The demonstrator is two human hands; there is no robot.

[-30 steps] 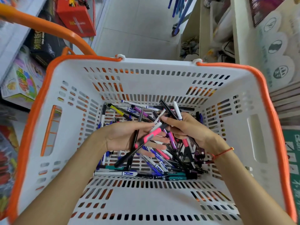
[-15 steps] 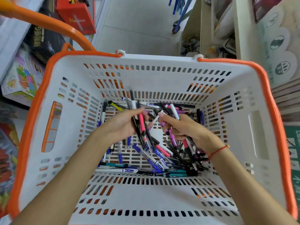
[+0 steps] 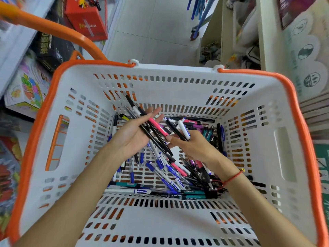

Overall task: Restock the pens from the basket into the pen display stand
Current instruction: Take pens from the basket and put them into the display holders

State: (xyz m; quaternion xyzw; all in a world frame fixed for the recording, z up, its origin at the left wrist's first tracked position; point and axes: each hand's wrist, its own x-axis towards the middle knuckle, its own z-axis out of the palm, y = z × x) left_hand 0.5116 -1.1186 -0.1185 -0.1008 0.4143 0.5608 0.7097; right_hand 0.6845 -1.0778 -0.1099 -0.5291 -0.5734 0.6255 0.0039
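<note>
Left hand (image 3: pixel 132 138) flat, fingers straight, cradling pen bundle (image 3: pixel 151 130). Right hand (image 3: pixel 191 146) pinches black pen (image 3: pixel 175 130), 3 o'clock of bundle. I'd align tips before lifting from basket (image 3: pixel 178 82).

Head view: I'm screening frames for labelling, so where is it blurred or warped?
Head view: basket, pens and both hands, left hand and right hand, read sharp; the left-edge boxes smear; wide-angle bending bows the basket rim; lighting even, no glare.
</note>
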